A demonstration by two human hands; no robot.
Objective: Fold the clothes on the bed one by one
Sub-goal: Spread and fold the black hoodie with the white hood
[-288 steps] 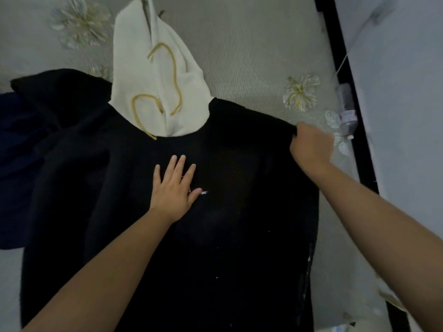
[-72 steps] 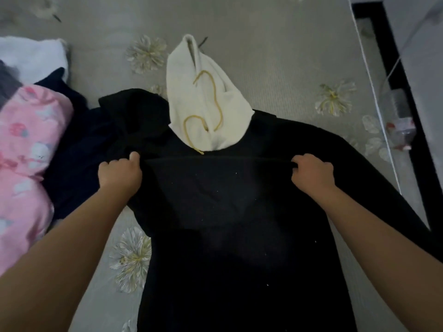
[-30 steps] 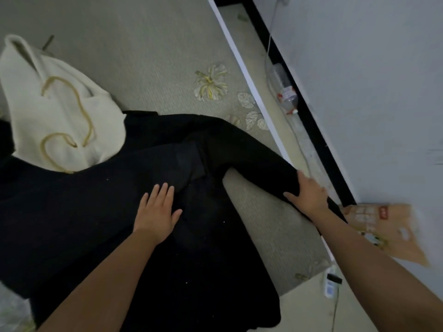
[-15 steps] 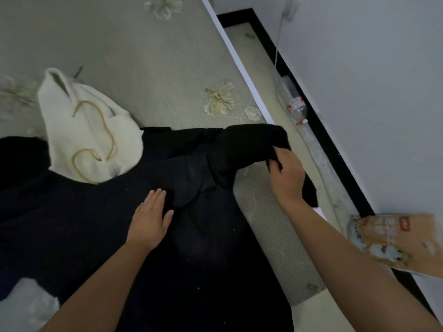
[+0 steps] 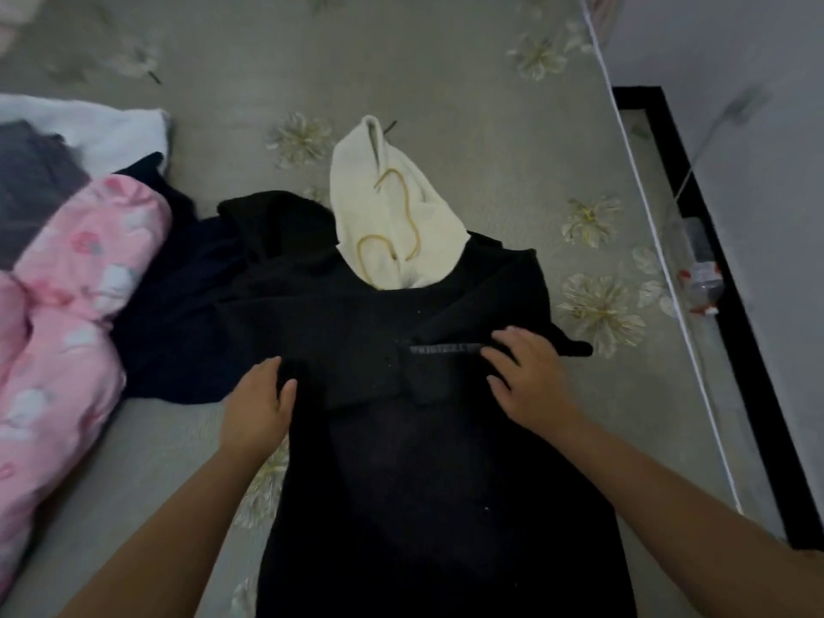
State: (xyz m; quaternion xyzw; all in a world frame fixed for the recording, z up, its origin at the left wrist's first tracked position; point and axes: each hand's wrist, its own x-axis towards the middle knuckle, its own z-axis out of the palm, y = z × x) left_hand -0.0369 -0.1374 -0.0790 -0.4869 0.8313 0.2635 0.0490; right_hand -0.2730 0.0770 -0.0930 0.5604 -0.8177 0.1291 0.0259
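Hoodie [image 5: 401, 439], black with a cream hood [image 5: 392, 225], is lying flat across the grey flowered bedspread [image 5: 490, 127], body running toward me, hood pointing away. I'm resting my left hand [image 5: 258, 403] on its left edge, thumb over the fabric, fingers hidden underneath, probably gripping the edge. My right hand [image 5: 530, 376] is lying on the folded-in right sleeve [image 5: 446, 363], fingers loosely spread and pressing it near the ribbed cuff. Risk, as I'm judging it: the sleeve is sitting bunched and crooked, so it could be sliding back out once I'm lifting my right hand, and the left-side fabric is overlapping a dark navy garment [image 5: 178, 314], so I could be dragging that along. The pink patterned garment [image 5: 58, 327] and white cloth [image 5: 102, 122] are piling at the left, waiting. A plastic bottle [image 5: 700, 269] is lying off the bed's right edge; its red label is too blurred to read. No legible writing showing anywhere on the hoodie.
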